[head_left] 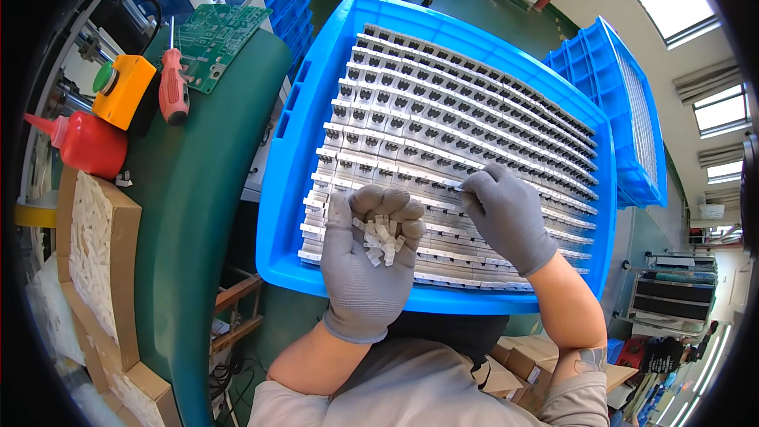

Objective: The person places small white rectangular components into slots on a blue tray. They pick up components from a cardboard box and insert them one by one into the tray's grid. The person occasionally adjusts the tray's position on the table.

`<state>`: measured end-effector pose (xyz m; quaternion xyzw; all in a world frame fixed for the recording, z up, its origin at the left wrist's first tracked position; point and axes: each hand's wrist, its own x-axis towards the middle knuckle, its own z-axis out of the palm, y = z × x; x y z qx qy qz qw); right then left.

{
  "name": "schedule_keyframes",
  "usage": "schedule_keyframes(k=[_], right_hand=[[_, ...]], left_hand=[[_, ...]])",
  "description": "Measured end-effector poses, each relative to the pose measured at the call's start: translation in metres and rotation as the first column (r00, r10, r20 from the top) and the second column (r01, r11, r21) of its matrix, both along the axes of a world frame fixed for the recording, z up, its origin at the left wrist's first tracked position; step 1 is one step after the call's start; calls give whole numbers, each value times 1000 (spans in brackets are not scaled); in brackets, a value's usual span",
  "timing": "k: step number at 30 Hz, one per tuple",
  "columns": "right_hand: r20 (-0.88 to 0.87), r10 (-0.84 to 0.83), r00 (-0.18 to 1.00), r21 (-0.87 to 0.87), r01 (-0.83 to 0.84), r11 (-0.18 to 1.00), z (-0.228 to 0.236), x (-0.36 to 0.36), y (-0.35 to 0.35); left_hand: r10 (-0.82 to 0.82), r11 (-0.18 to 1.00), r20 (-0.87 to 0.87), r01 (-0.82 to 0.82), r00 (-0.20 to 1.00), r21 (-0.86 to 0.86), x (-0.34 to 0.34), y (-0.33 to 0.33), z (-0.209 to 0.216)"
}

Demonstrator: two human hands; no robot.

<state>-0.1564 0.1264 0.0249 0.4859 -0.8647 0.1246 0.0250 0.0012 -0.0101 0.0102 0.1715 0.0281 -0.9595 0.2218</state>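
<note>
My left hand (370, 269), in a grey glove, is cupped palm up over the near part of a blue crate (273, 221). In its palm lies a small heap of whitish translucent plastic pieces (382, 237). Rows of identical light-grey parts with black inserts (427, 130) fill the crate. Over the middle rows is my gloved right hand (502, 209), its thumb and fingers pinched together at one of the parts. A tiny pale bit shows at those fingertips, too small to name.
A green-topped bench (170, 245) runs along the left, holding a red-handled screwdriver (173, 91), a green circuit board (217, 43), a yellow button box (125, 91) and a red bottle (91, 144). Cardboard boxes (118, 269) hold more whitish pieces. Another blue crate (601, 111) stands at far right.
</note>
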Motion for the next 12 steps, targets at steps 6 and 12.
schedule_keyframes(k=[6,12], right_hand=[[44,31,999,-91,-27,995,9,4,5],[13,84,996,-57,-83,995,8,3,11]], left_hand=[[-5,1000,-91,3,996,-30,2,-1,-9],[-8,1000,-132,4,991,-25,3,-1,-12]])
